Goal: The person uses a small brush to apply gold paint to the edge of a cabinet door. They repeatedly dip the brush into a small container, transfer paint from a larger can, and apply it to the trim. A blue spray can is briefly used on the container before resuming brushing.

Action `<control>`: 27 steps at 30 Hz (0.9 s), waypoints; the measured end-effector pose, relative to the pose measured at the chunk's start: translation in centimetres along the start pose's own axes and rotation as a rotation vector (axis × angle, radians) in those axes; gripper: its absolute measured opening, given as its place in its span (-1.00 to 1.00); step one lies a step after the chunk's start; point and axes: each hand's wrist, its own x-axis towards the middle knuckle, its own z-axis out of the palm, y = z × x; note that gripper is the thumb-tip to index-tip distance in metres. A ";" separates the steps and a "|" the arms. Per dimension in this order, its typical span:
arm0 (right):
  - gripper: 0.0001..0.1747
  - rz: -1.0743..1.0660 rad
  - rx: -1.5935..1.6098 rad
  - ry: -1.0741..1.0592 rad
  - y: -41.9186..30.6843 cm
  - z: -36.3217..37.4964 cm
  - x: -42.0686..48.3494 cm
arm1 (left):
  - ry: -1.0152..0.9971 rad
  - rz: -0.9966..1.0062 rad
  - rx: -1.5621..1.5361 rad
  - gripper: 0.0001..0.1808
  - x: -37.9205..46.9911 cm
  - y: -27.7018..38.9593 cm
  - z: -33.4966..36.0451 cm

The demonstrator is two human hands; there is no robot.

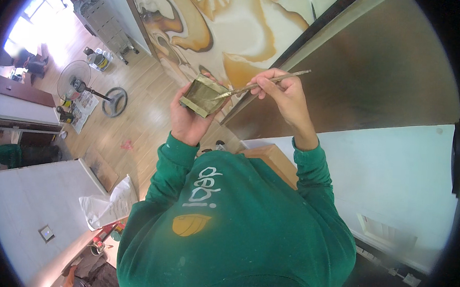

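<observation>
In my left hand (190, 128) rests a small square tray (198, 108) with low folded walls, its inside coated olive-gold. My right hand (284, 94) pinches a thin paintbrush (248, 87) by its stained handle. The brush tip lies at the tray's inner right side, over the coated bottom. Behind both hands stands a wall panel (254, 37) with a swirling white, amber and brown pattern. A dark strip (316, 26) edges that panel, and a large brown panel (372, 69) lies to the right of it.
A pedestal fan (78, 85) stands on the wood-look floor at left, near newspaper (85, 108) with cans. A cardboard box (273, 160) is close by my body. White plastic bags (110, 205) lie lower left. At the bottom left, another person's arm (69, 278) shows.
</observation>
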 end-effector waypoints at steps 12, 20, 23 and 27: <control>-0.79 -0.060 -0.008 0.138 -0.5 -2.5 -0.8 | -0.116 -0.001 -0.019 -0.52 3.5 -1.1 -0.4; -0.77 -0.023 -0.125 0.166 -0.3 -3.6 -1.6 | 0.023 0.013 0.017 -0.52 5.3 -2.0 -0.5; -0.78 -0.084 -0.153 0.187 -0.9 -3.9 -2.2 | 0.013 -0.018 0.069 -0.55 5.6 -2.2 0.2; -0.76 -0.118 0.066 0.271 -2.0 -5.8 -3.4 | 0.132 -0.004 0.082 -0.59 6.2 -2.6 1.1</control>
